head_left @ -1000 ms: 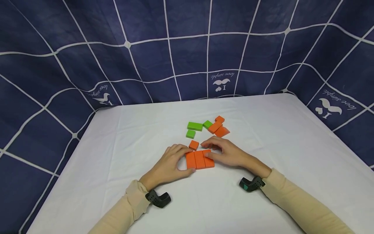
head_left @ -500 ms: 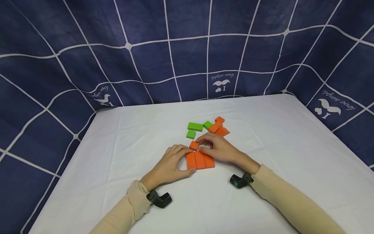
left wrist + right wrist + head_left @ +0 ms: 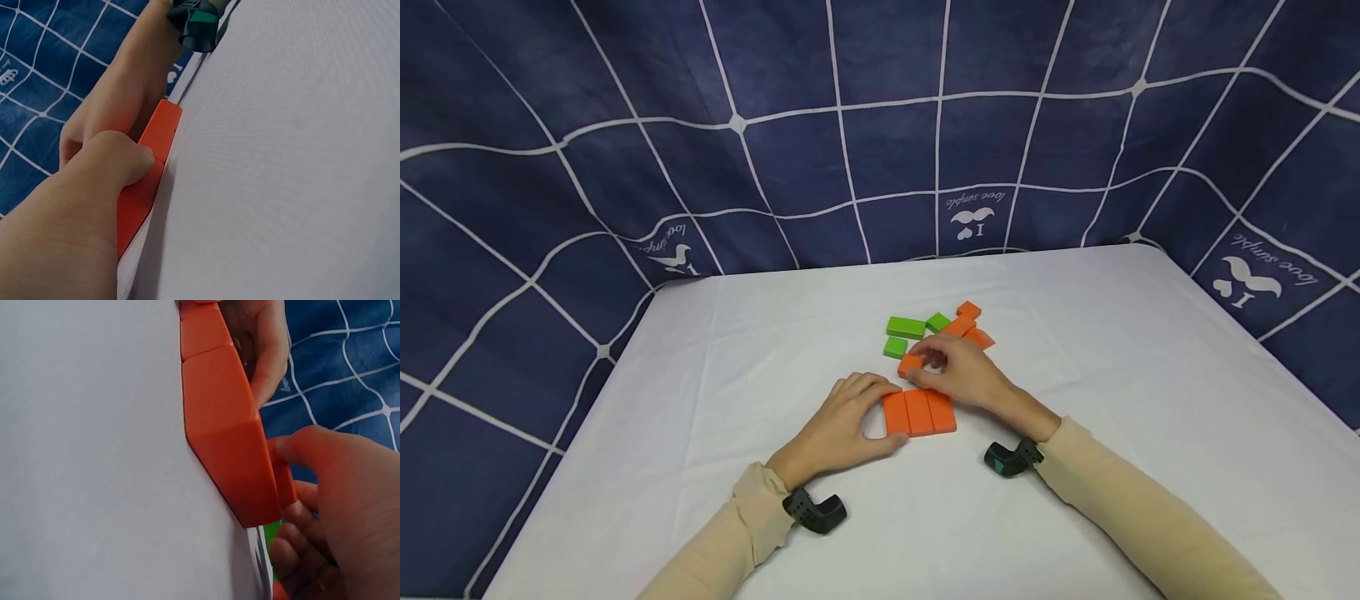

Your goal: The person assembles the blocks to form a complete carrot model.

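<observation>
Three orange blocks (image 3: 919, 412) lie side by side on the white cloth in the head view. My left hand (image 3: 838, 423) pinches the left one, its thumb at the near end and a fingertip at the far end. Just beyond that row, my right hand (image 3: 962, 369) pinches a small orange block (image 3: 911, 366) between thumb and fingers. The right wrist view shows this small block (image 3: 282, 475) partly behind the right end of the row (image 3: 234, 456). In the left wrist view, the left thumb touches the row's near side (image 3: 147, 187).
Beyond the hands lie a long green block (image 3: 906, 327), smaller green blocks (image 3: 896, 347) (image 3: 938, 322), and a small orange block (image 3: 969, 310). A longer orange block (image 3: 958, 325) and a pointed orange piece (image 3: 981, 338) are partly hidden by the right hand. A dark gridded curtain (image 3: 887, 142) hangs behind the table.
My right hand has moved left and away from the row's right block to the small orange block, and now pinches it. The small block has shifted slightly outward. The left hand stays in place.
</observation>
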